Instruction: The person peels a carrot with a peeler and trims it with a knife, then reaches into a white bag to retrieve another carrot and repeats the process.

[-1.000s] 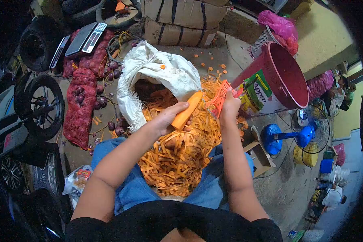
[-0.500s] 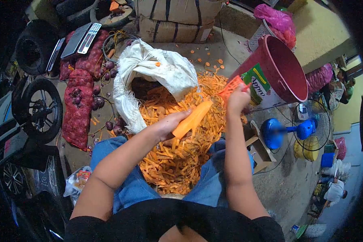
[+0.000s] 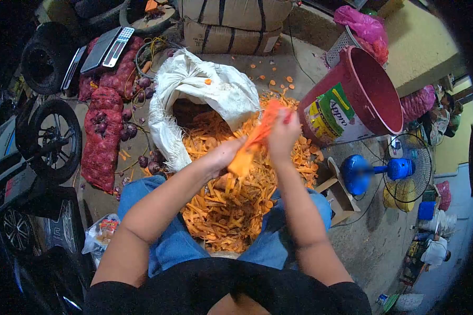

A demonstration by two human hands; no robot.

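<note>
My left hand (image 3: pixel 227 156) is wrapped around a large peeled carrot (image 3: pixel 240 165), its thick end pointing down toward me. In my right hand (image 3: pixel 284 137) is an orange-red plastic vegetable peeler (image 3: pixel 264 123), blurred by motion, lying over the upper part of the carrot. The peeler hides much of the carrot, and its blade cannot be made out. Below both hands spreads a heap of carrot peelings (image 3: pixel 226 215), piled between my knees and up to the mouth of a white woven sack (image 3: pixel 168 94).
A maroon bucket (image 3: pixel 328 79) stands tilted at the right, near a blue fan (image 3: pixel 355 173) and a cardboard box (image 3: pixel 341 202). Red net bags of onions (image 3: pixel 102 152) and a scale (image 3: pixel 101 51) lie at the left, beside a motorcycle wheel (image 3: pixel 52 142). Wrapped bales (image 3: pixel 231 37) sit behind.
My right hand has moved left and toward me, bringing the peeler from beyond the carrot's far end onto the carrot. My left hand stays nearly in place, holding the carrot.
</note>
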